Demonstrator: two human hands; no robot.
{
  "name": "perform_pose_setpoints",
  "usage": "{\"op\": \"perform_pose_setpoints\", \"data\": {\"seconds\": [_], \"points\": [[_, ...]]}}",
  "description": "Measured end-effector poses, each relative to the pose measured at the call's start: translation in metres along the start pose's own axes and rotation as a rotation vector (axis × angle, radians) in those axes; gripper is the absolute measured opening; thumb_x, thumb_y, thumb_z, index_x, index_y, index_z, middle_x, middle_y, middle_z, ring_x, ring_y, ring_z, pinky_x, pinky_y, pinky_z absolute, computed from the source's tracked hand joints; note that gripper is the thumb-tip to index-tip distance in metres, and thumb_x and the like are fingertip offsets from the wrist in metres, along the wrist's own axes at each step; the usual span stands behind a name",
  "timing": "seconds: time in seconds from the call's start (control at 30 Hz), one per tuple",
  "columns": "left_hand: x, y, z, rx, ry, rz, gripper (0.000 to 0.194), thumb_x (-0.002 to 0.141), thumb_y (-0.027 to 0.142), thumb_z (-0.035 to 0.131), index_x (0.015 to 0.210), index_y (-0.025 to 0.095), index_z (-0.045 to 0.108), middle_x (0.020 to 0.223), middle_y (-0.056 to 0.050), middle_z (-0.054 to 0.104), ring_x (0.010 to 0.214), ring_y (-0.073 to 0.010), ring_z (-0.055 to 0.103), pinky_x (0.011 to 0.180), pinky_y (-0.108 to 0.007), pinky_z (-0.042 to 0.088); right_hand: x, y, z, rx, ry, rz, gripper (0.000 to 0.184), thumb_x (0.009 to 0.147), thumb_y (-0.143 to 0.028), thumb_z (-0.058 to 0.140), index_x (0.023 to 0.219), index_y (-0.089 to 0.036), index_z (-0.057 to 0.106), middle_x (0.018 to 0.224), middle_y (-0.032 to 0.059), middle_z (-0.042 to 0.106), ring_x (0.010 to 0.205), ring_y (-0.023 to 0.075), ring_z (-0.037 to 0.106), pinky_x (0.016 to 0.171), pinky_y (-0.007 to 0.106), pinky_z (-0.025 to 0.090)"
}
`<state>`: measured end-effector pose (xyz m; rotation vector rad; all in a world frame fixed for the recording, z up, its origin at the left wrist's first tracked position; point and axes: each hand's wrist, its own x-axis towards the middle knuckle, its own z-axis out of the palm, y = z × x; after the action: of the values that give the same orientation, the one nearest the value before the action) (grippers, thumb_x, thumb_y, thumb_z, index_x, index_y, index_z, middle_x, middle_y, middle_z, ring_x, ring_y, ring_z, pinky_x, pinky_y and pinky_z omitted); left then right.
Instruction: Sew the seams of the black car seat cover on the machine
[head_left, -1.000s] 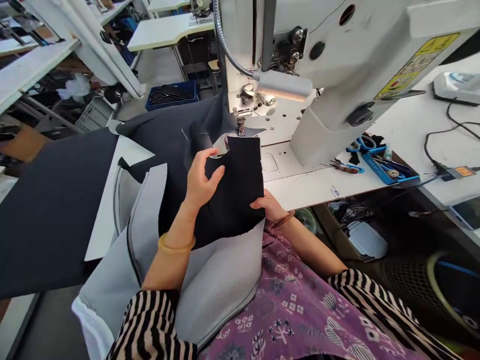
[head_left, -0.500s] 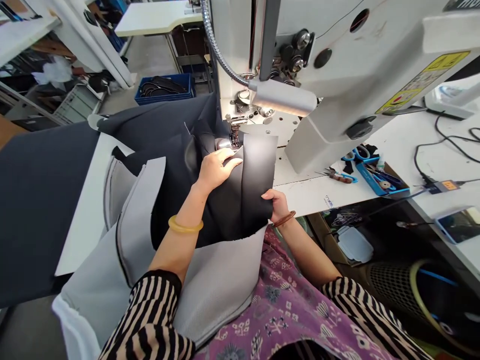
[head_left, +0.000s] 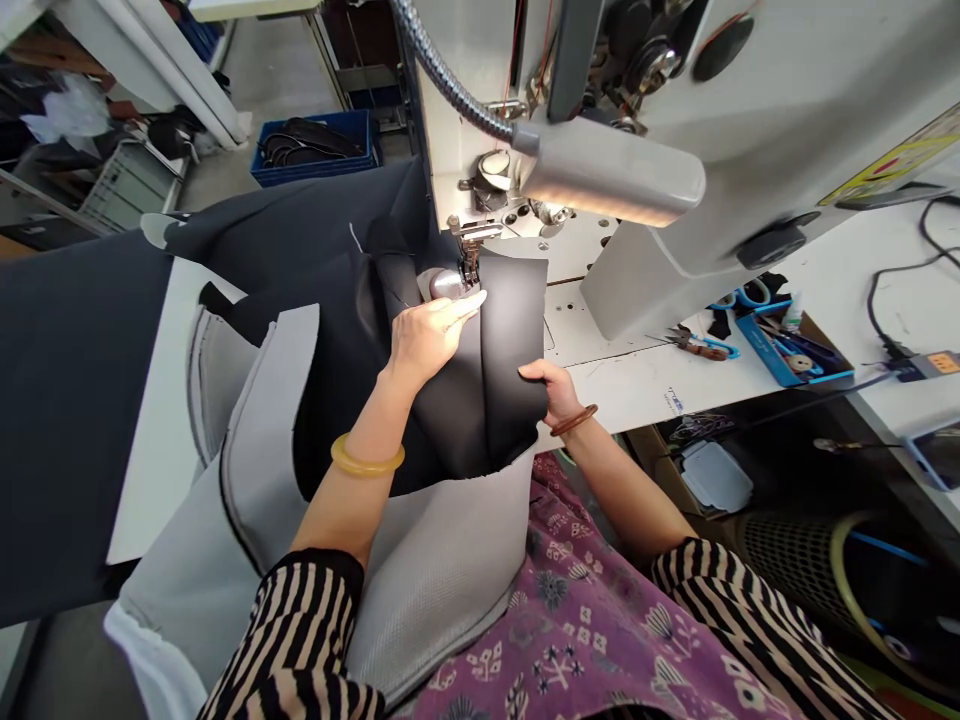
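Observation:
Black fabric (head_left: pixel 450 420) with a grey backing lies under the sewing machine's presser foot (head_left: pixel 470 268), and a seam line runs down from the foot. Just in front of the foot, my left hand (head_left: pixel 426 338) rests on the fabric with its fingers stretched out, the tips close to the foot. Further right, my right hand (head_left: pixel 556 390) grips the edge of the black fabric, thumb on top and the other fingers hidden underneath. The grey underside (head_left: pixel 450 560) of the piece hangs folded over my lap.
A lamp (head_left: pixel 615 170) on a flexible neck lights the sewing area. On the white table (head_left: pixel 615 390) are thread snips (head_left: pixel 701 343) and a blue tool box (head_left: pixel 795 345). A blue crate (head_left: pixel 315 150) stands on the floor behind, and a mesh basket (head_left: pixel 787 550) stands lower right.
The view has shifted closer to the machine. My left thumb and fingers, bent apart at the fabric before, now lie stretched forward together. My right hand keeps hold of the fabric edge.

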<state>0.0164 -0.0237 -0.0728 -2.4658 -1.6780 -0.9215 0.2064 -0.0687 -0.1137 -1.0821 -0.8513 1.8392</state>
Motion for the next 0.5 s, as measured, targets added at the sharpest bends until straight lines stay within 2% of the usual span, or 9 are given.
{"op": "perform_pose_setpoints", "data": {"seconds": [0.1, 0.17, 0.23, 0.3, 0.4, 0.5], "points": [[-0.001, 0.003, -0.007, -0.001, -0.033, -0.005, 0.033, 0.093, 0.021, 0.057, 0.121, 0.034, 0.07, 0.098, 0.0, 0.077, 0.086, -0.0157, 0.072, 0.067, -0.022, 0.047, 0.014, -0.035, 0.004, -0.137, 0.016, -0.212, 0.026, 0.072, -0.044, 0.067, 0.081, -0.02, 0.065, 0.081, 0.0022, 0.067, 0.073, 0.0145, 0.06, 0.067, 0.027, 0.052], [0.0, 0.005, -0.01, -0.011, -0.056, -0.03, 0.036, 0.093, 0.019, 0.055, 0.122, 0.036, 0.069, 0.102, 0.001, 0.077, 0.089, -0.0159, 0.071, 0.071, -0.022, 0.048, 0.027, -0.066, 0.008, -0.215, 0.031, -0.339, 0.031, 0.074, -0.045, 0.072, 0.094, -0.022, 0.065, 0.092, 0.0001, 0.067, 0.086, 0.0144, 0.062, 0.079, 0.027, 0.053], [0.0, 0.007, -0.011, -0.008, -0.072, -0.062, 0.036, 0.093, 0.019, 0.054, 0.122, 0.036, 0.068, 0.097, 0.0, 0.077, 0.086, -0.0161, 0.071, 0.071, -0.023, 0.048, 0.04, -0.094, 0.01, -0.371, 0.058, -0.324, 0.035, 0.075, -0.052, 0.072, 0.082, -0.02, 0.06, 0.075, -0.0008, 0.061, 0.072, 0.0137, 0.058, 0.071, 0.029, 0.051], [0.0, 0.008, -0.012, 0.0, -0.084, -0.084, 0.035, 0.093, 0.021, 0.054, 0.122, 0.036, 0.069, 0.092, 0.0, 0.076, 0.083, -0.0163, 0.071, 0.071, -0.024, 0.048, 0.051, -0.112, 0.01, -0.575, 0.132, -0.298, 0.041, 0.076, -0.05, 0.072, 0.065, -0.02, 0.047, 0.058, -0.0038, 0.046, 0.056, 0.01, 0.045, 0.059, 0.027, 0.042], [0.001, 0.011, -0.013, 0.0, -0.097, -0.107, 0.035, 0.093, 0.021, 0.054, 0.121, 0.036, 0.069, 0.094, 0.0, 0.077, 0.086, -0.0166, 0.071, 0.072, -0.023, 0.048, 0.06, -0.118, 0.007, -0.758, 0.225, -0.339, 0.042, 0.075, -0.029, 0.073, 0.059, -0.02, 0.036, 0.053, -0.0066, 0.036, 0.052, 0.0062, 0.031, 0.053, 0.024, 0.028], [0.001, 0.014, -0.015, -0.01, -0.111, -0.145, 0.034, 0.094, 0.022, 0.053, 0.121, 0.036, 0.069, 0.102, 0.001, 0.076, 0.092, -0.0175, 0.071, 0.074, -0.024, 0.05, 0.063, -0.112, 0.005, -0.777, 0.218, -0.356, 0.037, 0.074, -0.021, 0.066, 0.059, -0.02, 0.032, 0.052, -0.0073, 0.031, 0.052, 0.006, 0.027, 0.052, 0.023, 0.022]]}}
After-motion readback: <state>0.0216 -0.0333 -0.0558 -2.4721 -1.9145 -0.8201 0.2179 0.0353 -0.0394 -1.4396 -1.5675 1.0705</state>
